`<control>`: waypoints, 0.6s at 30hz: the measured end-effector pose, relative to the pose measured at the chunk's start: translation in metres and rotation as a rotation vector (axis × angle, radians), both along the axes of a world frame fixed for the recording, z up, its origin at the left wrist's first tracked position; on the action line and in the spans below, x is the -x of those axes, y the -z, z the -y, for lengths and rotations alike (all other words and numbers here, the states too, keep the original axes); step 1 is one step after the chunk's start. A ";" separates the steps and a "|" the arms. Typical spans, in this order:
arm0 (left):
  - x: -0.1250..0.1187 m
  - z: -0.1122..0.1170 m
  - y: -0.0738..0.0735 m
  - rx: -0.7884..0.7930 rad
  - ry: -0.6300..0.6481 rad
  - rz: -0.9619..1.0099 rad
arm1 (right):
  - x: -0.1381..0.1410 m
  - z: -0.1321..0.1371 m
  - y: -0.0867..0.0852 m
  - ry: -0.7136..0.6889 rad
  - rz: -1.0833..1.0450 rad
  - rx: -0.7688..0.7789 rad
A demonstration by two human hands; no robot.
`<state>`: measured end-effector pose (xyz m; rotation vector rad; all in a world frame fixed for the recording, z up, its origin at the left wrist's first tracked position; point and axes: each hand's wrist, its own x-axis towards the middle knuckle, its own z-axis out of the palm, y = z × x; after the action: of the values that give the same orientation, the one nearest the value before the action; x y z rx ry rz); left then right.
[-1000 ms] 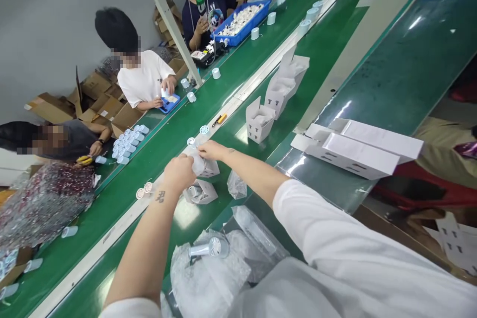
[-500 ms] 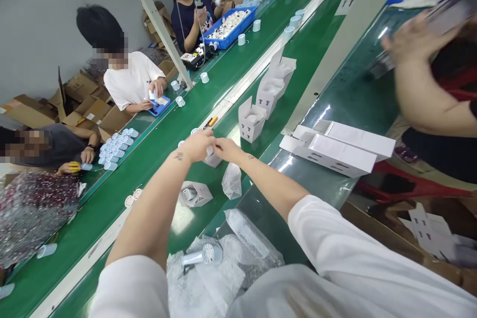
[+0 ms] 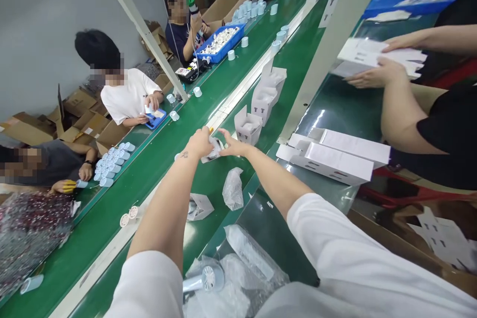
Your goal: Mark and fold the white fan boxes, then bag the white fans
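Observation:
My left hand (image 3: 201, 143) curls over the far side of a small white box (image 3: 210, 157), its fingers closed on that edge. Something grey and clear, like plastic wrap, shows in the box's opening. At the right side of the same box, my right hand (image 3: 234, 144) has its thumb and fingers apart. Close by on the green belt lie another white box (image 3: 203, 207) on its side and a bubble-wrapped item (image 3: 233, 189). An upright white box (image 3: 248, 128) with its flap raised stands beyond my right hand.
A light blue handheld fan (image 3: 212, 278) lies on plastic bags before me. White boxes (image 3: 335, 159) rest on the right-hand table, beside a slanted post (image 3: 328, 54). Co-workers sit across the belt (image 3: 219, 87); at right, a co-worker's hands (image 3: 391, 67) hold white cartons.
My right hand has opened and drawn slightly away from my left at the box. The co-worker at right now holds white cartons. The view has shifted a little.

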<state>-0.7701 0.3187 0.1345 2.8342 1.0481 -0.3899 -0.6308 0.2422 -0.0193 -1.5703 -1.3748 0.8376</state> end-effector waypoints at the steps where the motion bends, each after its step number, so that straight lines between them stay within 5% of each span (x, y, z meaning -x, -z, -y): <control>1: -0.002 -0.003 -0.001 0.013 0.048 -0.018 | -0.003 -0.004 0.003 -0.066 -0.047 0.016; 3: -0.004 -0.008 -0.002 0.033 0.156 -0.049 | -0.005 -0.011 0.010 -0.212 -0.061 0.064; 5: -0.006 -0.012 -0.002 0.025 0.225 -0.045 | 0.002 -0.016 0.016 -0.204 0.034 0.069; 9: -0.009 -0.011 -0.003 -0.072 0.230 0.038 | 0.030 -0.011 0.031 0.192 0.105 -0.068; 11: -0.013 -0.008 -0.008 -0.089 0.296 0.029 | 0.038 -0.002 0.035 0.266 0.075 -0.081; 15: -0.025 0.000 -0.016 -0.061 0.621 -0.135 | 0.029 0.014 0.034 0.146 0.064 -0.048; 18: -0.031 0.006 -0.007 -0.052 0.766 -0.215 | 0.020 0.018 0.029 0.147 0.052 -0.025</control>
<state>-0.7388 0.3129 0.1418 3.1845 -0.0712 -0.7334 -0.6505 0.2237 -0.0487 -1.6623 -1.2842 0.6930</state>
